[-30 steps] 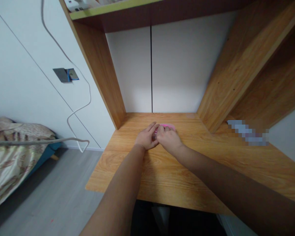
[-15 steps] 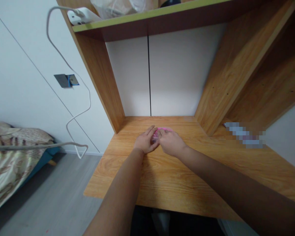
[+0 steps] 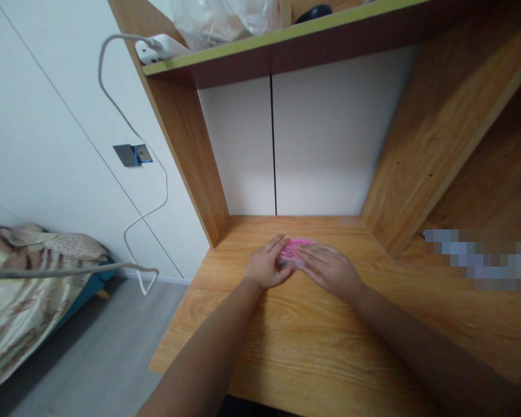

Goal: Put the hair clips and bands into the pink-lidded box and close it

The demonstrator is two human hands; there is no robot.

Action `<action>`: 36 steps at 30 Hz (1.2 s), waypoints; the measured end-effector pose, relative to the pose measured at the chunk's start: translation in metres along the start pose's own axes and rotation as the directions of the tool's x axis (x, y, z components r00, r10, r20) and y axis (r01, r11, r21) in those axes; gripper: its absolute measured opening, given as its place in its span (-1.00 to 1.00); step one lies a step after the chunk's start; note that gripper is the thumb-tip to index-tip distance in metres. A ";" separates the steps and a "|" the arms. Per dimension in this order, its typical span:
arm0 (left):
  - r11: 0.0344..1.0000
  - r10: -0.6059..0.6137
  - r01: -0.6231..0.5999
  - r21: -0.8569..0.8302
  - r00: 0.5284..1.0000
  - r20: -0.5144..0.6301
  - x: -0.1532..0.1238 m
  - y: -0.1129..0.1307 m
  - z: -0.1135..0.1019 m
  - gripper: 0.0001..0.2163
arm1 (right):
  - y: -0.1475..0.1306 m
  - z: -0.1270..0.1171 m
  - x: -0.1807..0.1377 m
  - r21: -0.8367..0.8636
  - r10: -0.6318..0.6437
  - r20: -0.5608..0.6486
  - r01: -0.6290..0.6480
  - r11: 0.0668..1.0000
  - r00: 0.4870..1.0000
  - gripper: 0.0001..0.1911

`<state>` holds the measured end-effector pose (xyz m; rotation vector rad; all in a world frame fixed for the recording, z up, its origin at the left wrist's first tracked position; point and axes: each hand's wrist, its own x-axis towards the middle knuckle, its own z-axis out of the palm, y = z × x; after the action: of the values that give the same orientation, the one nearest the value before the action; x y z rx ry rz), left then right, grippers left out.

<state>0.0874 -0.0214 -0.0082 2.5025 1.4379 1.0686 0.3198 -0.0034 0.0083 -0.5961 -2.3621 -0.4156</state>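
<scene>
A bright pink flat thing in clear, crinkled plastic point(image 3: 292, 249) lies on the wooden desktop, partly covered by both hands; its exact kind cannot be made out. At its left edge rests my left hand point(image 3: 264, 265), open, with fingers stretched forward and the thumb spread toward the near side of the plastic. From the right, my right hand point(image 3: 327, 267) lies across the plastic with its fingers extended and flat, also open.
The desktop point(image 3: 312, 336) meets a white back panel between wooden uprights. Above runs a shelf point(image 3: 260, 46) with a power strip point(image 3: 162, 49), a plastic bag point(image 3: 226, 20) and a dark object point(image 3: 313, 13). A white cable point(image 3: 167, 179) hangs left. A bed point(image 3: 47, 289) stands lower left.
My right hand has gone from bent, gathered fingers to fingers laid out flat, and sits farther right. More of the pink thing shows. The whole view has shifted slightly.
</scene>
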 end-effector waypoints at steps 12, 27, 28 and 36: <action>0.945 -0.061 0.071 -0.318 0.997 0.042 0.001 -0.011 -0.011 -0.45 | 0.006 -0.001 -0.005 0.174 0.026 -0.095 -0.009 0.985 0.995 -0.57; 0.964 -0.082 0.102 -0.246 0.992 0.093 -0.011 -0.001 -0.012 -0.34 | 0.005 0.002 -0.013 0.301 0.218 -0.034 -0.198 0.933 0.975 -0.44; 0.958 -0.101 0.122 -0.259 0.991 0.091 -0.011 0.000 -0.012 -0.30 | 0.005 0.002 -0.014 0.317 0.231 -0.045 -0.205 0.926 0.972 -0.43; 0.910 -0.183 0.219 -0.351 0.974 0.132 -0.011 0.002 -0.012 -0.15 | 0.011 0.007 -0.015 0.507 0.486 -0.176 -0.344 0.790 0.856 -0.57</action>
<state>0.0786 -0.0342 -0.0042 2.0695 1.2973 1.0479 0.3320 0.0039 -0.0053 -0.7437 -1.8624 0.2468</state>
